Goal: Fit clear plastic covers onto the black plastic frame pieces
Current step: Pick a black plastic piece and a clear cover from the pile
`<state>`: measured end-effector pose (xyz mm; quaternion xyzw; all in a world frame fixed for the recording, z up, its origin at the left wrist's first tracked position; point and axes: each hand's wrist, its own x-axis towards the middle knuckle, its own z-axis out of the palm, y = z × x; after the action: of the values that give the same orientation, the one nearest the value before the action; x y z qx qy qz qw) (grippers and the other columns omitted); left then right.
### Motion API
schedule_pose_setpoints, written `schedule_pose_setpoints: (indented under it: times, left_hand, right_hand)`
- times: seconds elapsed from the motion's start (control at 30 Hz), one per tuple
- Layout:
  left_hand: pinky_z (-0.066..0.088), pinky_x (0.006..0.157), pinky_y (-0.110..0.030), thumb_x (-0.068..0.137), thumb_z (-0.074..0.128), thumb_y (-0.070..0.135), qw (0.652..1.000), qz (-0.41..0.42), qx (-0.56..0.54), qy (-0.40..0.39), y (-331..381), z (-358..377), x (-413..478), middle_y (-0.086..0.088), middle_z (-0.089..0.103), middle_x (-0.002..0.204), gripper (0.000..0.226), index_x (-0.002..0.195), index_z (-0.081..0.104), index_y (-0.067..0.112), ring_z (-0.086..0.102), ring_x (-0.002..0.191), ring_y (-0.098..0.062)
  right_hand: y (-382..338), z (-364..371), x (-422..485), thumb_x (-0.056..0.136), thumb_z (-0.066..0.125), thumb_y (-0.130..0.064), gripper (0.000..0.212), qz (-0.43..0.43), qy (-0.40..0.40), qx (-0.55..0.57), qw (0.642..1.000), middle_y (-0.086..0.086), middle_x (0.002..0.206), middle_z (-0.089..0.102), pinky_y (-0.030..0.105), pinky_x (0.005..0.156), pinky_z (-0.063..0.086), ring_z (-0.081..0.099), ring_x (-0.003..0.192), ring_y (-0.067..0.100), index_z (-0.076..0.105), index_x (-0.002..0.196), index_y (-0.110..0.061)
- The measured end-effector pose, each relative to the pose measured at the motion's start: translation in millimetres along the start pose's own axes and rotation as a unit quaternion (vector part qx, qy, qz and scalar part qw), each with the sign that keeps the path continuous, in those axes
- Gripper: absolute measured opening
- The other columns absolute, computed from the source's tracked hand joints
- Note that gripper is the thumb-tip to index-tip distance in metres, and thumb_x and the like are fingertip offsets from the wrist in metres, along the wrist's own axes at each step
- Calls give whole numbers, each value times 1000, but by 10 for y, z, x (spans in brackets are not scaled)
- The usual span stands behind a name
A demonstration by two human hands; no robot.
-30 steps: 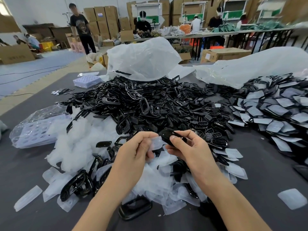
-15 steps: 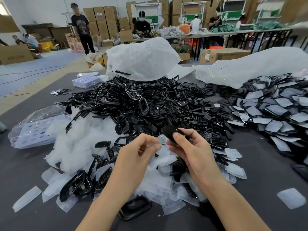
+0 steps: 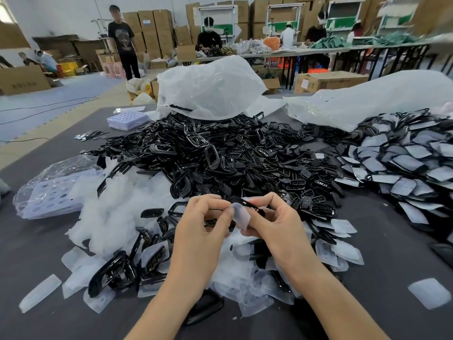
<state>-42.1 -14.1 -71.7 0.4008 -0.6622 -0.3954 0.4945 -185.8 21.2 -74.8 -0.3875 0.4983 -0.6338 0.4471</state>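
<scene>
Low in the middle of the head view, my left hand (image 3: 203, 224) and my right hand (image 3: 277, 224) meet over the table. Between the fingertips sits one clear plastic cover (image 3: 241, 215), pinched by my left thumb and forefinger. A thin black frame piece (image 3: 247, 204) lies just behind the cover, gripped by my right fingers. The two parts touch; whether the cover is seated on the frame I cannot tell. A big heap of black frame pieces (image 3: 220, 155) fills the table's middle. Loose clear covers (image 3: 117, 212) are piled at the left and under my hands.
Covered pieces (image 3: 404, 163) are stacked at the right. Two large plastic bags (image 3: 208, 87) lie at the back of the dark table (image 3: 392, 253). Purple trays (image 3: 128, 119) and a bagged tray stack (image 3: 54, 190) stand at the left. People work at far tables.
My hands came together. The black frame piece, held apart in my right hand before, now rests against the clear cover that my left hand brought across to it.
</scene>
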Motion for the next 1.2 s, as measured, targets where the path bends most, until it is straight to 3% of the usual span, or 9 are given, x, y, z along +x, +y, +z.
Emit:
schedule_pose_setpoints:
  times: [0.2,0.27,0.4,0.53,0.6,0.67,0.9,1.1,1.2]
  left_hand:
    - [59,74,-42,95,66,28,1000,-20,-13,12,-18,4,-20,6,71,80,12,84,63,34,68,76,-15]
    - [58,72,-37,94,67,27,1000,-25,-16,12,-31,-4,-2,4,70,82,9,89,61,31,67,76,-17]
    - [54,64,-20,94,67,24,998,-42,-51,6,-42,-28,38,1,66,82,12,102,60,29,63,69,-11]
    - [51,62,-17,92,68,28,997,-50,-61,-20,-42,-31,36,5,67,73,8,91,66,35,62,65,-9]
    - [51,63,-19,91,66,34,996,-44,-73,-40,-24,-17,28,5,69,73,3,91,67,32,62,65,-9]
    - [50,63,-18,89,62,39,995,-33,-80,-55,-10,-6,15,6,69,73,15,95,67,25,62,65,-9]
    - [50,65,-17,101,54,17,995,-20,-47,-81,22,-30,-7,8,66,74,17,100,67,27,61,67,-7]
    - [55,71,-35,96,62,21,998,-16,-9,-57,0,9,-13,2,65,76,19,95,64,39,64,75,-17]
    - [55,71,-25,102,55,16,997,5,-4,-72,25,17,-66,6,72,83,25,96,64,39,69,80,-8]
  right_hand:
    - [-2,-12,-16,92,76,-16,20,-7,-26,-10,1000,13,80,76,22,71,58,71,70,16,66,106,-6]
    - [-7,-14,-11,92,74,-19,17,-11,-30,8,999,11,82,76,21,70,57,73,73,18,69,104,-9]
    - [-42,25,-15,81,74,-42,32,-19,-48,57,997,8,91,79,22,74,58,76,82,20,73,102,-17]
    - [15,6,-21,92,74,-18,19,-58,-28,-35,997,3,90,78,20,74,58,75,81,16,71,105,-31]
    - [17,-3,-25,95,71,-17,19,-73,-22,-44,996,3,90,78,22,73,58,75,81,18,72,103,-35]
    - [-3,3,-31,96,70,-20,16,-83,-21,-41,996,6,88,78,23,72,58,75,80,19,73,102,-34]
    - [14,5,-24,96,69,-22,15,-80,-20,-34,996,9,82,76,24,68,59,75,75,22,75,100,-35]
    - [30,-12,-21,95,72,-20,15,-78,-44,-51,995,3,89,78,22,68,58,74,77,17,73,101,-34]
    - [28,-7,-14,93,74,-21,17,-90,-49,-69,992,-2,90,77,21,66,56,72,74,12,73,100,-36]
